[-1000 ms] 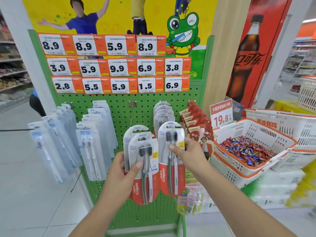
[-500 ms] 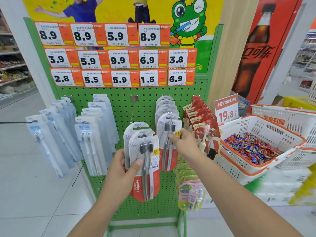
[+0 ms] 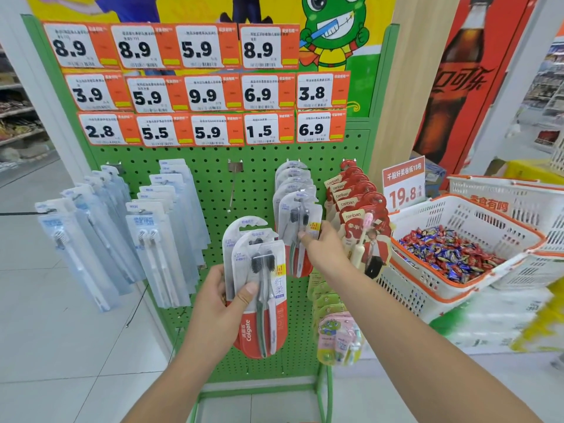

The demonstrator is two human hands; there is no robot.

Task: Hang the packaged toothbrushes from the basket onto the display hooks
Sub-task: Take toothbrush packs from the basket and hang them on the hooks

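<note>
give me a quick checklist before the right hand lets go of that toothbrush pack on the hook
1. Right hand holds the front pack: ok.
2. Pack's hole fully over the hook: cannot tell, the top is hidden among the packs behind.
3. Pack lines up with its row: ok.
4. Left hand grips the spare packs: ok.
5. Bare hook free for those: ok.
6. Red packs alongside not snagged: cannot tell.

Premises: retail shop, self-service aisle.
Printed price tags (image 3: 195,90) are covering the top of a green pegboard stand (image 3: 259,184); packaged toothbrushes (image 3: 293,203) are hanging on hooks, a basket of wrapped sweets (image 3: 451,254) is standing beside a priced sign (image 3: 404,184).
</note>
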